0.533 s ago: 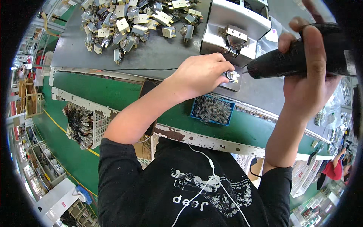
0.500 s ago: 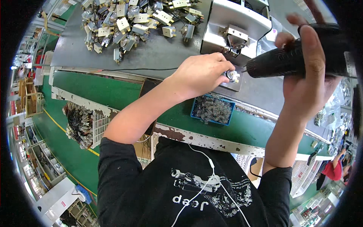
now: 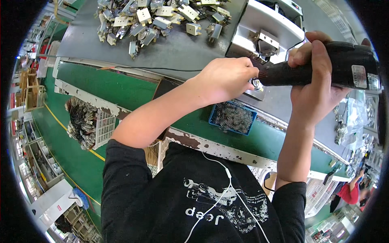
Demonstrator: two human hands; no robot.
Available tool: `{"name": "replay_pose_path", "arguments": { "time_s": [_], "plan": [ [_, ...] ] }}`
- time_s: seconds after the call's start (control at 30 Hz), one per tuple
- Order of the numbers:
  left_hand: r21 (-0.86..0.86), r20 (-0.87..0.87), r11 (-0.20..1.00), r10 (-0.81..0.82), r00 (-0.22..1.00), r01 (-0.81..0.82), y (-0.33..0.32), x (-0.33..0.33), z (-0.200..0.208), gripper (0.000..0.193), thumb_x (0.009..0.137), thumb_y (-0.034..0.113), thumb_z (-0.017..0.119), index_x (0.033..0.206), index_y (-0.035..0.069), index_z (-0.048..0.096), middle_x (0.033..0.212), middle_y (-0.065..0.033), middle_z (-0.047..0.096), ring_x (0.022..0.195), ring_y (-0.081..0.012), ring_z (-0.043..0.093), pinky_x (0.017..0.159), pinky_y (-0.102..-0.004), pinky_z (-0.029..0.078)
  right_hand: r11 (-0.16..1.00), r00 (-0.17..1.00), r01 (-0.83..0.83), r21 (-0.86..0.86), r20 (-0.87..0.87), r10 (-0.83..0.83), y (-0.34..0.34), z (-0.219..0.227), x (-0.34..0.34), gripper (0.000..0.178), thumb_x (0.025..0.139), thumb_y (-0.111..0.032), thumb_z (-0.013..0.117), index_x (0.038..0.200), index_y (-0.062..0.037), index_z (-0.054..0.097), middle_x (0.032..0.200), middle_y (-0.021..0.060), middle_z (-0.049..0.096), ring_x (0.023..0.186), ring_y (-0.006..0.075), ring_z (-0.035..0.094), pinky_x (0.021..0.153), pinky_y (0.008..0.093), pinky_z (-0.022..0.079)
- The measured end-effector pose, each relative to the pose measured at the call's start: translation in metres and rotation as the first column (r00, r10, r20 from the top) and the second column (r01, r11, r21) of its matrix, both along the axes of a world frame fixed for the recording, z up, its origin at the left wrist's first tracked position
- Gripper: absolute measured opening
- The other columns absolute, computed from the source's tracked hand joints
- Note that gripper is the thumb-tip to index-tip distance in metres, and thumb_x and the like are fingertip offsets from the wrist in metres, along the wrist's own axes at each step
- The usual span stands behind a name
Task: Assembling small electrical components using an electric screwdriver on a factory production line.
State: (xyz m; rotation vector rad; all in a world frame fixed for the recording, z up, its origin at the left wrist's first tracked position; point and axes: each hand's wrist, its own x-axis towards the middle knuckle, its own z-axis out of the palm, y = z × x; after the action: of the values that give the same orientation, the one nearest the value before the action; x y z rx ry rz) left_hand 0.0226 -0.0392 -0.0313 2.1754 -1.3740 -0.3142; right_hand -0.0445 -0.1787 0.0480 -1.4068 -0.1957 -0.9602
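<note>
My right hand (image 3: 314, 91) is wrapped around a black electric screwdriver (image 3: 352, 60), held nearly level. Its narrow end points left and meets a small silvery metal part (image 3: 256, 84). That part is pinched between the fingers and thumb of my left hand (image 3: 225, 79), over a grey metal block (image 3: 256, 94) at the bench edge. My left fingers and the screwdriver's nose hide most of the part and the exact contact. Just below, toward me, a blue tray (image 3: 253, 122) holds many small coil springs (image 3: 233, 116).
A silvery metal machine (image 3: 259, 24) with a bracket-like assembly (image 3: 267, 42) on its front stands behind my hands. Metal plug-like assemblies (image 3: 162, 22) are heaped at the back left. A thin black cable (image 3: 162, 69) crosses the bench. A white basket (image 3: 106, 127) sits lower left.
My right hand has brought the screwdriver left and slightly down, so its tip now reaches the metal part. The left hand keeps its pinch. The whole view has shifted a little.
</note>
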Motion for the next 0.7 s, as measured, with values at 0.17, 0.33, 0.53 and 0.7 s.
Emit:
{"name": "replay_pose_path", "arguments": {
  "time_s": [0.17, 0.33, 0.53, 0.7],
  "plan": [
    [-0.021, 0.014, 1.000, -0.017, 1.000, 0.017, 0.000, 0.001, -0.002, 0.025, 0.088, 0.026, 0.069, 0.101, 0.005, 0.066, 0.103, -0.0119, 0.065, 0.096, -0.0307, 0.067, 0.080, -0.0420, 0.055, 0.989, 0.986, 0.025, -0.143, -0.158, -0.047, -0.009, -0.002, -0.003, 0.076, 0.092, 0.006, 0.056, 0.152, -0.0106, 0.014, 0.100, 0.0265, 0.064, 0.061, 0.0180, 0.059, 0.057, 0.0360, 0.053],
    [0.017, 0.004, 1.000, -0.009, 1.000, 0.009, -0.001, 0.001, 0.001, 0.025, 0.089, 0.026, 0.067, 0.101, 0.004, 0.066, 0.104, -0.0126, 0.065, 0.096, -0.0313, 0.067, 0.080, -0.0425, 0.055, 0.994, 0.988, 0.017, -0.111, -0.152, -0.033, -0.006, -0.006, -0.002, 0.079, 0.091, 0.007, 0.056, 0.153, -0.0118, 0.011, 0.101, 0.0268, 0.064, 0.061, 0.0180, 0.059, 0.057, 0.0361, 0.053],
    [0.025, -0.007, 1.000, -0.013, 1.000, 0.013, -0.002, 0.000, 0.002, 0.023, 0.089, 0.025, 0.066, 0.099, 0.003, 0.066, 0.103, -0.0129, 0.065, 0.096, -0.0314, 0.067, 0.080, -0.0428, 0.055, 0.997, 0.991, 0.022, -0.078, -0.129, -0.032, -0.003, -0.010, 0.000, 0.079, 0.091, 0.007, 0.058, 0.152, -0.0117, 0.012, 0.099, 0.0262, 0.064, 0.061, 0.0179, 0.059, 0.058, 0.0360, 0.052],
    [0.001, 0.020, 1.000, -0.006, 1.000, 0.006, 0.000, -0.001, -0.002, 0.022, 0.089, 0.023, 0.067, 0.096, 0.003, 0.066, 0.100, -0.0130, 0.065, 0.095, -0.0311, 0.067, 0.079, -0.0423, 0.055, 0.998, 0.993, -0.013, -0.061, -0.114, 0.006, -0.005, -0.011, -0.001, 0.077, 0.092, 0.006, 0.057, 0.152, -0.0130, 0.013, 0.098, 0.0247, 0.064, 0.062, 0.0180, 0.059, 0.058, 0.0361, 0.052]
  ]
}}
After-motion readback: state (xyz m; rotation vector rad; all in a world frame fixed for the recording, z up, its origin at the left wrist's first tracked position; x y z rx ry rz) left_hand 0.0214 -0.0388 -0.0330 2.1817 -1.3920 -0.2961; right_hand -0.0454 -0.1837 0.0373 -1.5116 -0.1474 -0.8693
